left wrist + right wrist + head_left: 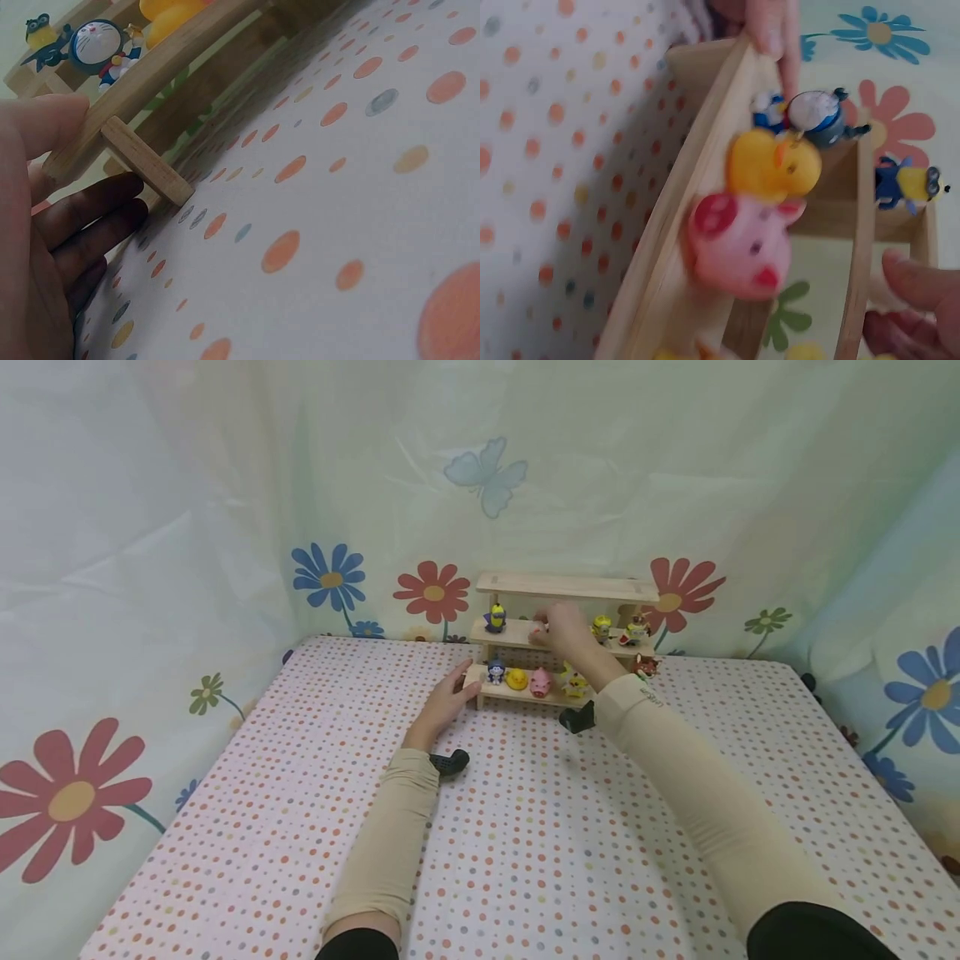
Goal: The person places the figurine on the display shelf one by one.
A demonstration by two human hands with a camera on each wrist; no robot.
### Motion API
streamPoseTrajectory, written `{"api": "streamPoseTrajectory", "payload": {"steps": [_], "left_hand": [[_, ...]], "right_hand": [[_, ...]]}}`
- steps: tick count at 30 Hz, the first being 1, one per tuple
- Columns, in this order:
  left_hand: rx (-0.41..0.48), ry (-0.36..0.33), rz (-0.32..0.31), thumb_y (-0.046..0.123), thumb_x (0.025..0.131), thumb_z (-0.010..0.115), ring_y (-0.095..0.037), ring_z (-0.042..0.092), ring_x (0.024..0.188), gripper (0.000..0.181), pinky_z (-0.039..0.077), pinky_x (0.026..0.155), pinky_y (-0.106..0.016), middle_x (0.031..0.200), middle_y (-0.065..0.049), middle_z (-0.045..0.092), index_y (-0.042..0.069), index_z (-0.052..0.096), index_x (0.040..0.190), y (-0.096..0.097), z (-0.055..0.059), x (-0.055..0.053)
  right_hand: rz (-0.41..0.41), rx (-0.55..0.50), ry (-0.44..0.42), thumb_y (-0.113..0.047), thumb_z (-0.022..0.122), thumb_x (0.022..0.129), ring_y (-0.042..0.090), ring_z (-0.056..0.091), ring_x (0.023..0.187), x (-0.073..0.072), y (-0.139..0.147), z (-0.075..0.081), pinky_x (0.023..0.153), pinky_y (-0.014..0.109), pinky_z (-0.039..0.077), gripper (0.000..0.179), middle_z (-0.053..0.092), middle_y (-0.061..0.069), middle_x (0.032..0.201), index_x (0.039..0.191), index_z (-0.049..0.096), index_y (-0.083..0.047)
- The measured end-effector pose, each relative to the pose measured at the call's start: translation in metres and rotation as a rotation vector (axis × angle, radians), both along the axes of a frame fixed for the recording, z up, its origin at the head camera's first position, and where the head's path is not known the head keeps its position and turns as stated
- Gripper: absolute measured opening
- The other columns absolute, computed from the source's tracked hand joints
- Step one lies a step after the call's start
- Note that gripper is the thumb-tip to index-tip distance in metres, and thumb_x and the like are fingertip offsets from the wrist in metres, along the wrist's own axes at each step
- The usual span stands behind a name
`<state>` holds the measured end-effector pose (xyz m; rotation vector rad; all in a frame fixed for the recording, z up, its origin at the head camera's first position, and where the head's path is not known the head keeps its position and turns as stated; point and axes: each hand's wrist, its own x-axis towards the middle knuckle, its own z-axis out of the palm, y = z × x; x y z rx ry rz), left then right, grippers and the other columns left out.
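Note:
My left hand [448, 697] grips the left end of a tiered wooden shelf [567, 585], thumb above the lower board and fingers below it in the left wrist view. My right hand [564, 631] reaches to the middle board. In the right wrist view its thumb [919, 281] and bent fingers stand apart, and no thing shows between them. On the lower board stand a blue-and-white cat figure [817, 112], a yellow duck [772, 165], a pink pig [742, 244] and a yellow figure [574, 682]. A caped yellow figure [496, 618] stands at the middle board's left.
Right of my right hand, a yellow figure [602, 628] and a brown-and-yellow figure [636, 630] stand on the middle board. A reddish-brown figure [646, 666] sits by the lower right end. Dotted cloth [525, 843] covers the table; a flowered curtain [375, 485] hangs behind.

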<state>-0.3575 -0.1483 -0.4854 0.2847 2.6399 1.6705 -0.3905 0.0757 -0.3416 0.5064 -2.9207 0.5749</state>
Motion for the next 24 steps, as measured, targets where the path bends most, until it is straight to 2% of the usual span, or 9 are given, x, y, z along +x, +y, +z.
{"api": "streamPoseTrajectory", "payload": {"steps": [5,10,15,18,21,24], "left_hand": [[-0.012,0.007,0.000,0.053,0.092,0.053,-0.028,0.038,0.138,0.069,0.031,0.113,-0.043,0.153,-0.009,0.035,0.026,0.028,0.151,-0.001,0.002,0.000],[-0.017,0.010,-0.006,0.050,0.094,0.052,-0.028,0.039,0.137,0.068,0.031,0.113,-0.043,0.153,-0.009,0.035,0.024,0.028,0.151,0.000,0.003,0.003],[-0.009,0.017,0.001,0.050,0.094,0.052,-0.028,0.039,0.137,0.067,0.031,0.113,-0.043,0.152,-0.010,0.035,0.024,0.028,0.151,-0.001,0.003,0.002],[-0.001,0.028,0.000,0.050,0.094,0.053,-0.029,0.039,0.137,0.068,0.031,0.113,-0.043,0.152,-0.010,0.036,0.022,0.029,0.151,-0.002,0.003,0.001],[-0.004,0.025,-0.010,0.050,0.094,0.053,-0.029,0.038,0.137,0.069,0.031,0.113,-0.043,0.154,-0.009,0.033,0.021,0.028,0.151,-0.002,0.002,0.000],[-0.014,0.015,-0.018,0.051,0.093,0.053,-0.029,0.036,0.138,0.070,0.031,0.113,-0.043,0.155,-0.007,0.031,0.021,0.027,0.152,-0.003,0.001,-0.001]], "right_hand": [[0.023,0.043,-0.014,-0.016,0.062,0.093,0.033,0.059,0.106,-0.002,-0.001,0.001,0.089,0.045,0.050,0.035,0.063,0.019,0.119,0.126,0.061,-0.005],[0.057,0.089,-0.035,-0.010,0.062,0.092,0.033,0.055,0.114,-0.007,-0.004,0.003,0.095,0.045,0.047,0.039,0.060,0.018,0.126,0.130,0.056,-0.005],[0.137,0.142,-0.013,-0.008,0.063,0.090,0.034,0.053,0.116,-0.010,-0.009,0.005,0.100,0.046,0.044,0.030,0.057,0.018,0.125,0.121,0.064,-0.004],[0.159,0.115,-0.021,-0.009,0.061,0.092,0.035,0.051,0.119,-0.011,-0.012,0.005,0.102,0.047,0.042,0.031,0.054,0.019,0.128,0.122,0.064,-0.004],[0.135,0.046,-0.051,-0.007,0.057,0.093,0.035,0.052,0.118,-0.013,-0.012,0.004,0.101,0.046,0.043,0.036,0.055,0.020,0.129,0.129,0.057,-0.001],[0.111,0.003,-0.040,-0.005,0.054,0.093,0.034,0.057,0.111,-0.017,-0.011,0.004,0.096,0.045,0.048,0.035,0.060,0.021,0.123,0.127,0.056,0.003]]}}
